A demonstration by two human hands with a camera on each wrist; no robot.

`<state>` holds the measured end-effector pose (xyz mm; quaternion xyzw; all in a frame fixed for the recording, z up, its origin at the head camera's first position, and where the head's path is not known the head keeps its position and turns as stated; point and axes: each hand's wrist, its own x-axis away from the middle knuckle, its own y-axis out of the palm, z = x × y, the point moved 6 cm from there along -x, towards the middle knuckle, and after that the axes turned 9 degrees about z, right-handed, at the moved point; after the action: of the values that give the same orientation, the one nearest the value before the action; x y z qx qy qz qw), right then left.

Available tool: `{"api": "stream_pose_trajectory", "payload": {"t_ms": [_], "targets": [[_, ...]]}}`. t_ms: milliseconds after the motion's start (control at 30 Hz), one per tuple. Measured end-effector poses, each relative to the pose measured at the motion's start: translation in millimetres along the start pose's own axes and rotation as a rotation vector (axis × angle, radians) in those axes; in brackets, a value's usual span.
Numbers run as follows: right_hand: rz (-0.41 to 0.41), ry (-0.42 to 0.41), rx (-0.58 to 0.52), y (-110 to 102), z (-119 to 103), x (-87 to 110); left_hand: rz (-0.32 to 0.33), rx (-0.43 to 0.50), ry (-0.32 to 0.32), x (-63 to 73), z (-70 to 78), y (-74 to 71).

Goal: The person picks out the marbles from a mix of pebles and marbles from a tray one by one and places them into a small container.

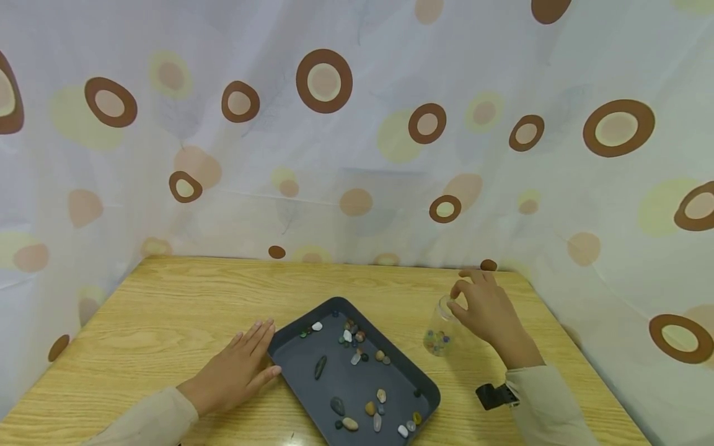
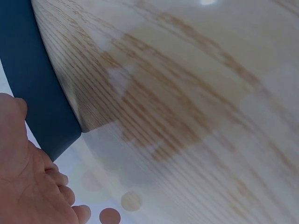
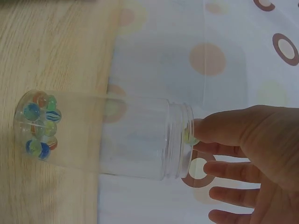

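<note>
My right hand (image 1: 484,313) is at the mouth of a clear jar (image 1: 442,322) standing on the table. In the right wrist view, its thumb and forefinger pinch a yellow-green glass marble (image 3: 189,136) right at the rim, the other fingers spread apart. Several coloured marbles (image 3: 39,125) lie on the jar's bottom. Flat and with straight fingers, my left hand (image 1: 240,370) rests at the left edge of a dark grey tray (image 1: 351,379). The left wrist view has that palm beside the tray's outer wall (image 2: 42,84).
Scattered in the tray are several stones, among them a long dark one (image 1: 320,367), a grey one (image 1: 337,406) and a cluster near the far corner. Behind the wooden table (image 1: 184,310) hangs a white curtain (image 1: 379,235) with brown rings. A black strap (image 1: 493,396) is on the right wrist.
</note>
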<state>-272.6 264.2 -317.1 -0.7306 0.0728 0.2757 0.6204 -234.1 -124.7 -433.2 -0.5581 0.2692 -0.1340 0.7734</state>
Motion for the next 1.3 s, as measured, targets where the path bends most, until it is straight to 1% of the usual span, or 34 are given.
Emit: {"api": "stream_pose_trajectory", "payload": {"t_ms": [233,467,900,1133,1300], "targets": [[-0.016,0.001,-0.007,4.9,-1.4,0.9,-0.005,0.007,-0.005,-0.2,2.7,-3.7],[-0.003,-0.004,-0.008,4.3,-1.9,2.5,-0.012,0.012,-0.011,-0.2,5.2,-7.4],[0.003,0.001,-0.016,6.2,0.1,4.1,-0.021,0.017,-0.014,0.6,4.8,-5.8],[0.026,-0.006,-0.025,5.6,-0.3,5.1,-0.005,0.024,-0.009,0.5,4.7,-4.8],[0.038,-0.009,-0.024,6.1,-4.5,2.4,0.002,0.007,-0.011,0.3,2.8,-2.2]]}}
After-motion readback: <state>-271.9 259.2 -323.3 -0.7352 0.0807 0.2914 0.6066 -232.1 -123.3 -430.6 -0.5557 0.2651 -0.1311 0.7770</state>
